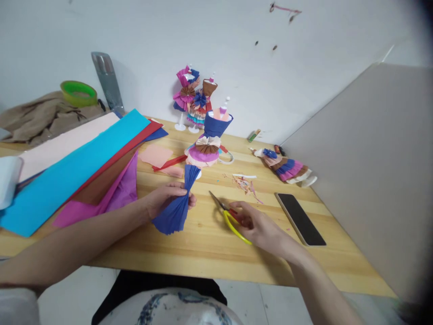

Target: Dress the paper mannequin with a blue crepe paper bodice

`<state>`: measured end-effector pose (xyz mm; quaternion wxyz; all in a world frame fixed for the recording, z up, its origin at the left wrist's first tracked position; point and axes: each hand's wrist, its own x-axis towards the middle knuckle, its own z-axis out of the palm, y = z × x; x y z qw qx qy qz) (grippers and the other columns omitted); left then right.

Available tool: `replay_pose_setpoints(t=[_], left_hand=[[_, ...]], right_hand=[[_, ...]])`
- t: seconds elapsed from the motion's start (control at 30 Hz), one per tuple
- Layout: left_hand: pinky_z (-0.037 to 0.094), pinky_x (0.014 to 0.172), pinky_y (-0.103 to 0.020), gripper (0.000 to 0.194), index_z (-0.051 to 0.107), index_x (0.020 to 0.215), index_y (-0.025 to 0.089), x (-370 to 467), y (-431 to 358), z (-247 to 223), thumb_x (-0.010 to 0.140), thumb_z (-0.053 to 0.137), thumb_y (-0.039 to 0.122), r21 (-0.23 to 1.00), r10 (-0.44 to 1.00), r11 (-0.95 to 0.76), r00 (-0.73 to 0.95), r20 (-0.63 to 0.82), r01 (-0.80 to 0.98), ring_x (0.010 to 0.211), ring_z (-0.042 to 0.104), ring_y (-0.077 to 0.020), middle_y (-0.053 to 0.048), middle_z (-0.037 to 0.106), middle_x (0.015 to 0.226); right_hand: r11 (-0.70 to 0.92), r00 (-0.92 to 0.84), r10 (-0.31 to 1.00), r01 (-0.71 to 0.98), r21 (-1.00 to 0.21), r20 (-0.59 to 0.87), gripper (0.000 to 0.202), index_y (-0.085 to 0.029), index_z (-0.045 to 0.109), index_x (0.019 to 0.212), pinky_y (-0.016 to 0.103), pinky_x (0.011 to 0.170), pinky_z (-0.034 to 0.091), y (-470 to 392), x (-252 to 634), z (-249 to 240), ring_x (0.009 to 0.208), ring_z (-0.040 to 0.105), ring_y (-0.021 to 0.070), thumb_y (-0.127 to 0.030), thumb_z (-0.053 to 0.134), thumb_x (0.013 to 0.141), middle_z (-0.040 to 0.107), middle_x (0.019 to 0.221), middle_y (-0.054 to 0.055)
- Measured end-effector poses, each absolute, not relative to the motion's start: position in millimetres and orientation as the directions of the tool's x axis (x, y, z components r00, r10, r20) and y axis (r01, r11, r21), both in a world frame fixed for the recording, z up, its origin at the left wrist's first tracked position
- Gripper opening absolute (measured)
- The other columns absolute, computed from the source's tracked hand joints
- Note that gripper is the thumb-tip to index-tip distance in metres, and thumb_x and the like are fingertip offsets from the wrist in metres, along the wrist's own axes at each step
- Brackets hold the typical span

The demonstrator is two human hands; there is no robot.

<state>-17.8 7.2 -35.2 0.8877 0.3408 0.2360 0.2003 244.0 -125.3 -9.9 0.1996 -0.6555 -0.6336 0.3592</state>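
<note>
My left hand (165,196) pinches a pleated piece of dark blue crepe paper (173,215) at its gathered middle, and both ends fan out above and below the fingers. To the right, my right hand (264,228) has its fingers around the handles of scissors (232,225) with yellow and red grips. The blades point away to the upper left, low over the table. Just beyond the blue paper stands a small dress form (216,124) in a blue bodice, a fan-shaped bow and a pink-purple skirt.
Long sheets of coloured crepe paper (84,155) are stacked at left. Two dressed forms (199,97) stand against the wall; another dressed form (287,169) lies at right near a phone (300,219). Paper scraps (245,184) lie mid-table. A bottle (107,81) and green tape roll (78,94) stand behind.
</note>
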Motion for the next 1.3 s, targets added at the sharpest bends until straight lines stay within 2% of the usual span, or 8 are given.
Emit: replay_pose_setpoints(t=[0.07,0.17,0.3,0.47,0.6,0.8,1.17,1.3], left_hand=[[0.051,0.070,-0.027,0.022,0.069,0.072,0.011,-18,11,-37,0.061,0.081,0.025,0.712,0.514,0.677,0.812,-0.277,-0.186,0.071,0.068,-0.0167,-0.008,0.073,0.076],[0.051,0.072,-0.028,0.021,0.069,0.071,0.010,-19,15,-38,0.061,0.079,0.025,0.739,0.534,0.642,0.811,-0.240,-0.204,0.072,0.067,-0.0177,-0.009,0.072,0.075],[0.051,0.069,-0.028,0.018,0.068,0.066,0.011,-20,16,-33,0.059,0.077,0.025,0.792,0.587,0.570,0.783,-0.207,-0.218,0.069,0.065,-0.0173,-0.010,0.071,0.073],[0.051,0.069,-0.029,0.014,0.071,0.065,0.012,-20,15,-23,0.057,0.076,0.022,0.838,0.664,0.508,0.711,-0.233,-0.200,0.068,0.064,-0.0172,-0.010,0.072,0.072],[0.050,0.065,-0.026,0.011,0.068,0.058,0.014,-20,13,-18,0.056,0.076,0.021,0.864,0.708,0.476,0.655,-0.265,-0.164,0.067,0.064,-0.0164,-0.008,0.072,0.069],[0.026,0.041,-0.021,0.011,0.076,0.062,0.014,-21,9,-13,0.061,0.071,0.024,0.931,0.734,0.365,0.625,-0.265,-0.034,0.043,0.043,-0.0077,-0.003,0.063,0.050],[0.028,0.043,-0.023,0.009,0.076,0.060,0.013,-20,14,-16,0.062,0.071,0.020,0.914,0.721,0.405,0.606,-0.336,0.025,0.042,0.042,-0.0073,-0.002,0.061,0.048],[0.030,0.045,-0.021,0.010,0.075,0.056,0.013,-20,15,-18,0.057,0.072,0.023,0.907,0.727,0.421,0.600,-0.334,-0.004,0.050,0.050,-0.0095,-0.005,0.066,0.054]], right_hand=[[-0.114,-0.137,0.969,0.497,-0.860,-0.207,0.048,-0.023,0.053,0.123,0.029,0.067,0.048,-122,243,-10,0.076,0.059,0.0172,-0.031,0.064,0.078,0.063,0.093,0.005],[-0.133,-0.227,0.947,0.366,-0.921,-0.227,0.059,-0.025,0.049,0.123,0.029,0.070,0.049,-116,239,-4,0.081,0.057,0.0172,-0.031,0.071,0.070,0.058,0.101,0.005],[-0.078,-0.331,0.918,0.389,-0.918,-0.219,0.050,-0.024,0.053,0.112,0.030,0.076,0.047,-107,228,12,0.087,0.056,0.0193,-0.036,0.073,0.068,0.056,0.099,0.004],[0.030,-0.396,0.898,0.491,-0.871,-0.192,0.030,-0.022,0.055,0.097,0.026,0.064,0.042,-94,209,20,0.070,0.047,0.0146,-0.040,0.069,0.076,0.053,0.083,0.000],[0.097,-0.399,0.907,0.508,-0.856,-0.134,0.035,-0.021,0.058,0.100,0.026,0.066,0.042,-84,198,17,0.072,0.047,0.0146,-0.042,0.072,0.075,0.057,0.085,0.001],[0.088,-0.354,0.929,0.495,-0.865,-0.108,0.032,-0.022,0.059,0.096,0.026,0.063,0.040,-77,187,10,0.068,0.044,0.0136,-0.042,0.073,0.075,0.056,0.079,-0.001],[-0.027,-0.421,0.895,0.274,-0.961,-0.145,0.047,-0.020,0.060,0.089,0.027,0.060,0.032,-63,179,6,0.064,0.039,0.0123,-0.062,0.069,0.073,0.047,0.072,-0.003],[-0.041,-0.405,0.904,0.242,-0.969,-0.139,0.049,-0.019,0.059,0.086,0.026,0.059,0.028,-57,178,3,0.062,0.036,0.0113,-0.064,0.069,0.071,0.042,0.070,-0.004]])
